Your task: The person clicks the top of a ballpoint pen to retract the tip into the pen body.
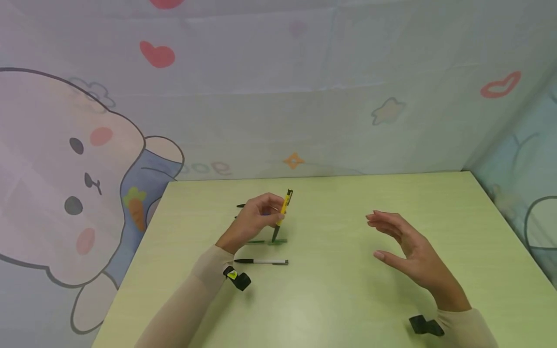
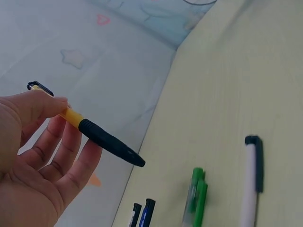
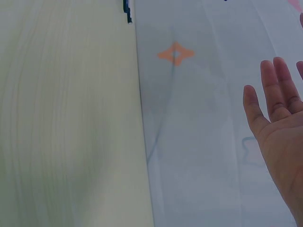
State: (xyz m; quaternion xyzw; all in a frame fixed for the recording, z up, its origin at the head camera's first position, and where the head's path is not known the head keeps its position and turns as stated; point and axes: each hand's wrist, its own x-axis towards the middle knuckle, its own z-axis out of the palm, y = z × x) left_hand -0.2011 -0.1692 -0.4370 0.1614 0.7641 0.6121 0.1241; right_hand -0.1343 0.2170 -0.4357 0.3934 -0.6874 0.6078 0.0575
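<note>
My left hand [image 1: 256, 217] pinches a yellow pen [image 1: 285, 205] between thumb and fingers, raised above the table. The pen's black grip end [image 2: 111, 144] slants down and its clip end points up. Below and nearer lies a green pen [image 1: 277, 241], partly covered by the hand in the head view. Closer still is a white pen [image 1: 264, 262] with a black grip and a dark clip. Two dark-clipped pens, one with blue [image 2: 147, 213], lie mostly behind the left hand. My right hand [image 1: 406, 251] hovers over the table's right side, fingers extended, holding nothing.
The pale yellow-green table [image 1: 339, 299] ends at a hanging cloth backdrop [image 1: 278, 116] with printed hearts, stars and a cartoon animal. A second cloth wall [image 1: 535, 159] borders the right side. Small black wrist cameras [image 1: 237, 279] sit on both sleeves.
</note>
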